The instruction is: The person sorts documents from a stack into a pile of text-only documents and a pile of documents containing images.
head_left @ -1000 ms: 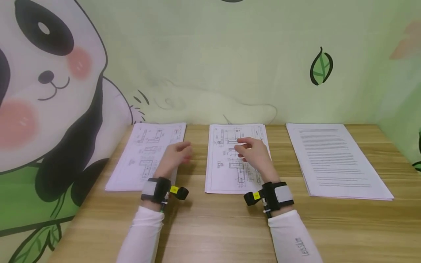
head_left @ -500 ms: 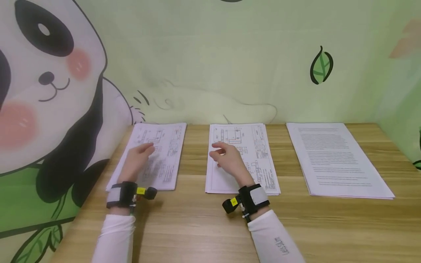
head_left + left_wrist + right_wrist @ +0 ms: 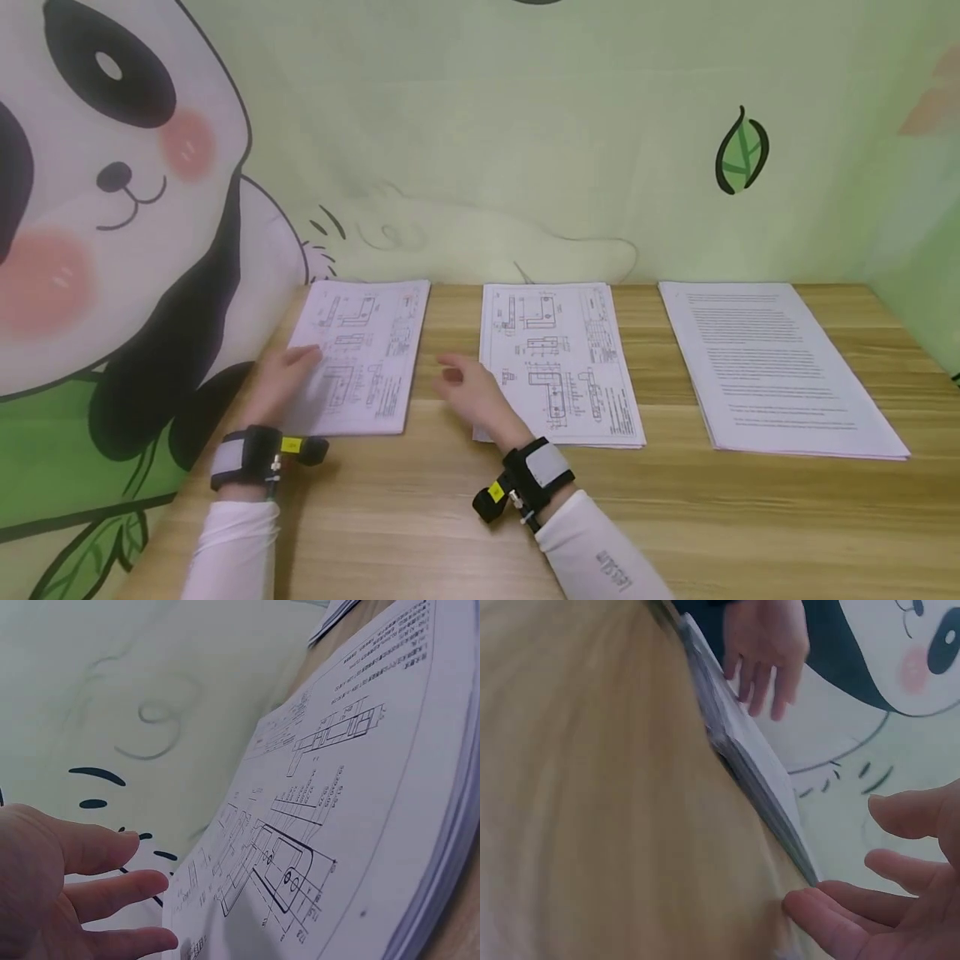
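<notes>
My left hand is at the left edge of the left paper stack, fingers apart and holding nothing. In the left wrist view its fingers spread beside the top sheet, which bears a printed technical drawing. My right hand hangs over the gap between the left and middle stacks, overlapping the left edge of the middle paper stack. Its fingers are loosely bent with nothing between them. The middle stack's top sheet also carries a technical drawing.
A third paper stack, printed with lines of text, lies at the right of the wooden table. Behind the table stands a green backdrop with a panda drawn on it.
Both hands have moved left: the left one from the gap beside the left stack across to its left edge, the right one from above the middle stack to the gap. The stacks stay put.
</notes>
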Motion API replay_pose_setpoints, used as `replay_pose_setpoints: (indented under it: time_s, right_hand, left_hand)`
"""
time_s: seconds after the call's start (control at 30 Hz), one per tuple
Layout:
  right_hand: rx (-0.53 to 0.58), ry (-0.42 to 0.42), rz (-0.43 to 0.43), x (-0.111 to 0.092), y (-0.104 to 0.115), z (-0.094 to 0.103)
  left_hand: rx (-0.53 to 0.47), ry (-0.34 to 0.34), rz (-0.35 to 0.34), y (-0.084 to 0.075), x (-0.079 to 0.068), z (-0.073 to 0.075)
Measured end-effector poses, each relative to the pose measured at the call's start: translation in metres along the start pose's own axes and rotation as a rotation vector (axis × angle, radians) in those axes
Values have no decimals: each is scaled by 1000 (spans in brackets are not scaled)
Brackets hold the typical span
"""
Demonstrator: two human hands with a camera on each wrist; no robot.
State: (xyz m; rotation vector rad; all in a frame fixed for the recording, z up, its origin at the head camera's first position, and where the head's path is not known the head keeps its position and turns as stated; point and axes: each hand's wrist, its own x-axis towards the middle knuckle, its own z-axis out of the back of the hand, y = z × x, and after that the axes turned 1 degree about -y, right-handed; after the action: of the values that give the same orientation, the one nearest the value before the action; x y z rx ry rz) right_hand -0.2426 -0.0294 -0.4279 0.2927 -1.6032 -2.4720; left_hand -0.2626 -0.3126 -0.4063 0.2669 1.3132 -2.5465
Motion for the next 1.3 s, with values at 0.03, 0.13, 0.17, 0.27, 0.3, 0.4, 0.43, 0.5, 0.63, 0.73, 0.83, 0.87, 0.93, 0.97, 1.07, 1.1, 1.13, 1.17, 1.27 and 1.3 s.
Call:
replay_pose_setpoints:
  time_s: [0.03,0.13,0.17,0.27,0.3,0.4,0.43,0.5,0.63,0.73,0.83,0.87,0.93,0.97,1.07,1.1,1.13,1.17,1.27,1.3]
  right_hand:
    - [5,3,3,0,-1,-5]
    - [95,26,-13,1,-1,-18]
    - [157,41,-29,2,-1,-21]
    - [351,93,-74,3,0,-29]
    - [412,109,-92,3,1,-30]
    - [494,134,-118,4,3,-33]
    - [500,137,-120,4,4,-33]
    - [498,141,-128,3,6,-34]
    - [449,125,-133,2,8,-34]
    - [408,88,-132,3,10,-35]
    - [434,38,-159,5,11,-35]
    - [449,17,-174,6,10,-34]
    - [477,-30,-204,8,9,-33]
    - [486,-53,-217,9,8,-32]
    - [475,-106,-234,11,4,-31]
    - [467,-117,-234,11,4,-30]
    - [450,-125,-232,11,2,-30]
    - [436,-132,-228,11,2,-30]
    - [370,-150,-210,12,-2,-30]
    - [346,-157,-204,12,-2,-30]
  left_hand:
    - [-3,4,10,1,0,1]
    - [-8,5,17,4,1,2]
    - [-7,6,20,5,1,2]
    - [11,0,23,7,3,3]
    - [17,-4,29,7,4,3]
    - [22,-8,61,8,7,3]
    - [21,-8,71,8,8,3]
    - [17,-8,80,8,8,3]
    - [15,-5,85,7,7,4]
    - [15,-15,89,7,5,3]
    - [13,-27,89,6,5,3]
    - [13,-31,90,6,5,2]
    - [19,-37,91,5,5,2]
    - [22,-42,95,5,6,1]
    - [37,-53,102,5,7,0]
    - [46,-55,100,4,7,-1]
    - [53,-55,97,4,7,-1]
    - [61,-53,93,4,7,-1]
    - [92,-40,85,1,5,-2]
    - [98,-31,82,0,4,-3]
